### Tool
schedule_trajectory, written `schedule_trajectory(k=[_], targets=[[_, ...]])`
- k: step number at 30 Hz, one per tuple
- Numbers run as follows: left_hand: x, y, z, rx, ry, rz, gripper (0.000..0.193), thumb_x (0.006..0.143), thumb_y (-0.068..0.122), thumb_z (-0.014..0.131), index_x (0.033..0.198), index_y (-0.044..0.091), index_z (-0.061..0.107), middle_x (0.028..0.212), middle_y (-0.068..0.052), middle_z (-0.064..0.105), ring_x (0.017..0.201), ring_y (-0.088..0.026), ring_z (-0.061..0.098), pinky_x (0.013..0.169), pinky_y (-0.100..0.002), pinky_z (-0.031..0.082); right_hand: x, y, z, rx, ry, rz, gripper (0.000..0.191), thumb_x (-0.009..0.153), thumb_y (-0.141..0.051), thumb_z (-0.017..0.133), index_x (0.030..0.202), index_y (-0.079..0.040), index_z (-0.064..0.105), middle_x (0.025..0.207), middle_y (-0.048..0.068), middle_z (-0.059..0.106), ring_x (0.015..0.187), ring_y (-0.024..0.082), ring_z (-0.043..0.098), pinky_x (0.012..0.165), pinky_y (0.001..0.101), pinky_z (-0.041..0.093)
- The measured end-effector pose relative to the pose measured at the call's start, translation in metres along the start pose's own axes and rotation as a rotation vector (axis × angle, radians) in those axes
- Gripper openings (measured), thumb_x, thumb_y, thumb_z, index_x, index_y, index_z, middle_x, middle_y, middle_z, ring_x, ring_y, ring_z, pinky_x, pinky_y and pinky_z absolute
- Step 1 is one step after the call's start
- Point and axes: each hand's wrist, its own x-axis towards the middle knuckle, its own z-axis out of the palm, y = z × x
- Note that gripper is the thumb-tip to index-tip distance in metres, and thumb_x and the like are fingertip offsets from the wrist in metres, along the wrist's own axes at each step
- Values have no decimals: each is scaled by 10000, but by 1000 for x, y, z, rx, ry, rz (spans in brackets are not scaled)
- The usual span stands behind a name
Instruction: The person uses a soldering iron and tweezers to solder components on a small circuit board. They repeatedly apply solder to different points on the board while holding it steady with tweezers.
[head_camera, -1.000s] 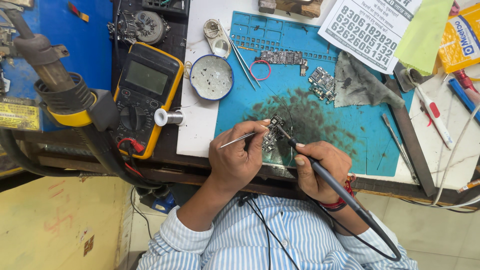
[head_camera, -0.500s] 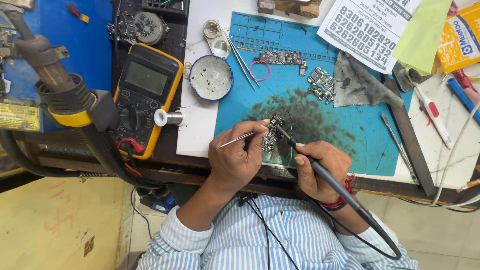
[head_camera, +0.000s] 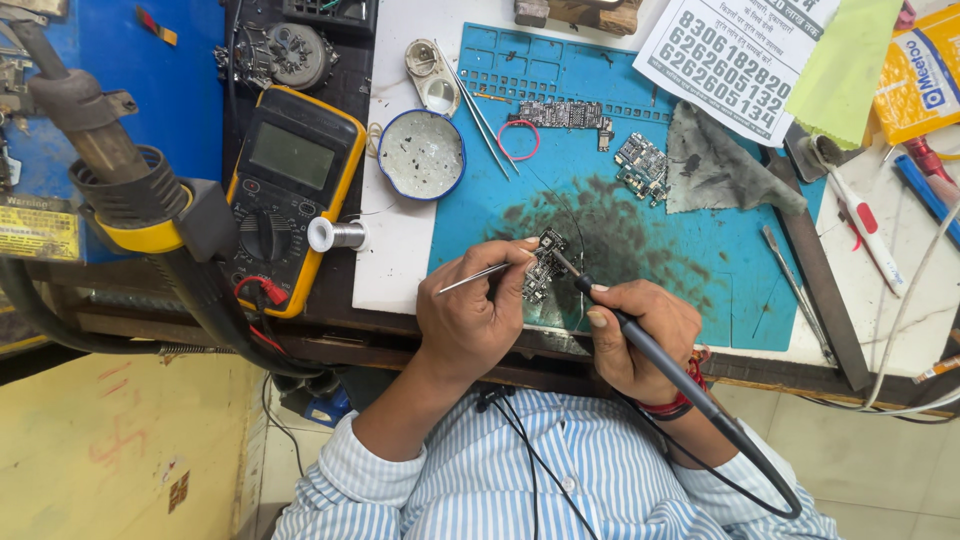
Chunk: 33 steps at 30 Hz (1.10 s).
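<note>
A small circuit board lies on the scorched blue work mat near its front edge. My left hand pinches thin metal tweezers, its fingertips resting at the board's left side. My right hand grips a black soldering iron like a pen, and its tip touches the top of the board. The iron's cable runs back past my right wrist, which wears a red thread band.
A yellow multimeter, a solder spool and a round blue-rimmed tin sit left of the mat. A hot-air gun hangs at far left. Other boards, a grey cloth, printed paper and hand tools lie behind and to the right.
Both hands hold almost still over the board. The soldering tip has shifted only slightly on the board.
</note>
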Motion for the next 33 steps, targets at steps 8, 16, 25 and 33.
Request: schedule_trajectory(k=[8,16,25,33], targets=[[0,2,0,13,-3,-1,131,999,84,713,1073,79,606,1046,-47,783,842,-206,775,679,-305,578,-3,2,-1,18,7,7,183,1004,-146,694,995,22,622,852,137,699,678,207,677,611,292,503],[1,3,0,13,-4,-1,131,997,76,714,1072,79,607,1051,-42,781,832,-205,772,677,-304,576,-5,3,-4,9,2,19,179,1005,-146,691,1009,24,634,860,142,695,683,217,671,621,300,500],[0,3,0,11,-6,2,125,998,75,710,1071,77,608,1056,-44,781,834,-207,770,678,-303,576,-4,2,-4,22,2,30,185,988,-151,696,1001,24,635,817,126,685,650,205,660,599,293,490],[0,3,0,6,-5,1,131,996,75,712,1075,77,607,1056,-44,780,830,-205,770,677,-302,573,-3,1,-2,25,10,6,188,1010,-149,693,1004,26,624,863,143,701,690,215,683,625,294,514]])
